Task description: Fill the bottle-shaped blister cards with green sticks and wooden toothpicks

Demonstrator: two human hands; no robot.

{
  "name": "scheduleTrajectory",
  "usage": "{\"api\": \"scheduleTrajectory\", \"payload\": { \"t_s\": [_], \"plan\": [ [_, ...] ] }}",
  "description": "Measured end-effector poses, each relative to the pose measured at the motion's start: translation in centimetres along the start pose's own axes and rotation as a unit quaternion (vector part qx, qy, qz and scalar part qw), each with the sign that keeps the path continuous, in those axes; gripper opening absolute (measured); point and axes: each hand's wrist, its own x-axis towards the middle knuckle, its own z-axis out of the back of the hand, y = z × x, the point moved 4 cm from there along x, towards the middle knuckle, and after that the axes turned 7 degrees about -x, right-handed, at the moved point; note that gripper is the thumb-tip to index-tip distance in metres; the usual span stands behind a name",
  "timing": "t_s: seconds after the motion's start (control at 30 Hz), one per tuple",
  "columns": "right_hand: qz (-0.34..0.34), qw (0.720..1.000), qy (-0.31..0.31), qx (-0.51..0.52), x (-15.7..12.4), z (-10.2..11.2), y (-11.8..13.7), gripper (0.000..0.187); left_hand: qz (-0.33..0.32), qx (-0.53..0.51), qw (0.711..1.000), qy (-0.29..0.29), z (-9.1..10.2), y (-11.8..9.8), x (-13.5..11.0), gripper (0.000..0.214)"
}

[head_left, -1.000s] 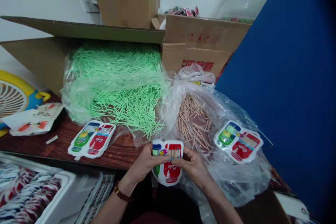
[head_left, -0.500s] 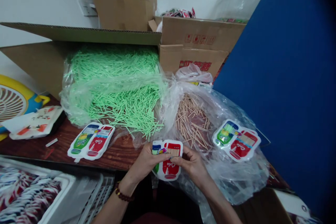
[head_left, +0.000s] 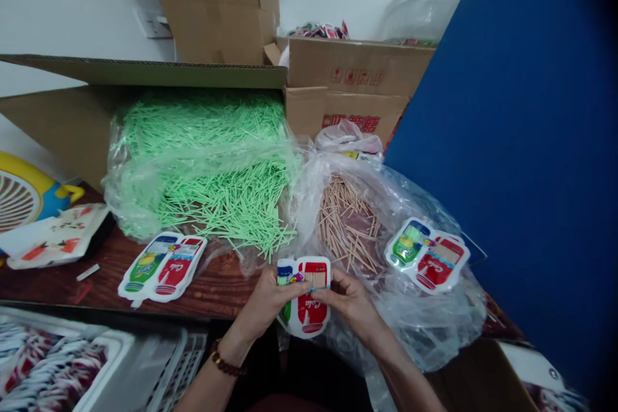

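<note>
Between my two hands is a bottle-shaped candy packet (head_left: 313, 320) with a green half and a red Cola half, held over the table's front edge. Tan sticks show in its window on the red side. My left hand (head_left: 270, 299) grips the green side, its thumb lying across the front. My right hand (head_left: 348, 296) pinches the red side near the window. Just beyond are loose tan sticks (head_left: 345, 225) on clear plastic. A pile of thin green sticks (head_left: 232, 206) spills from a plastic-lined cardboard box (head_left: 193, 74).
Similar packets lie at left (head_left: 161, 267) and on a stack at right (head_left: 427, 256). A white crate (head_left: 113, 360) of packets stands at lower left. A blue panel (head_left: 521, 141) borders the right. A yellow fan (head_left: 29, 196) is at far left.
The whole view has shifted slightly, with the background moving left and down. Both hands keep their hold on the packet, in nearly the same pose.
</note>
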Motion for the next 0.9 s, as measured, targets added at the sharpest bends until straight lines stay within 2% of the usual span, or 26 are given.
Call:
{"api": "scheduleTrajectory", "payload": {
  "t_s": [0.17, 0.47, 0.77, 0.9],
  "plan": [
    [0.000, 1.000, -0.028, -0.010, 0.0, 0.5, -0.1, 0.027, 0.025, 0.008, 1.000, 0.004, 0.1, -0.1, -0.3, 0.020],
    [-0.006, 1.000, -0.007, -0.009, -0.2, 0.6, -0.1, 0.026, 0.016, 0.014, 1.000, 0.022, 0.4, -0.2, -0.5, 0.011],
    [0.003, 0.999, -0.033, -0.023, -0.3, 1.1, 0.2, 0.026, 0.018, 0.007, 1.000, -0.004, 0.4, 0.1, -0.5, 0.016],
    [0.026, 0.997, -0.018, -0.070, -0.8, 1.3, 1.1, 0.026, -0.014, 0.068, 0.998, 0.008, -0.3, -0.2, -0.5, 0.016]
  ]
}}
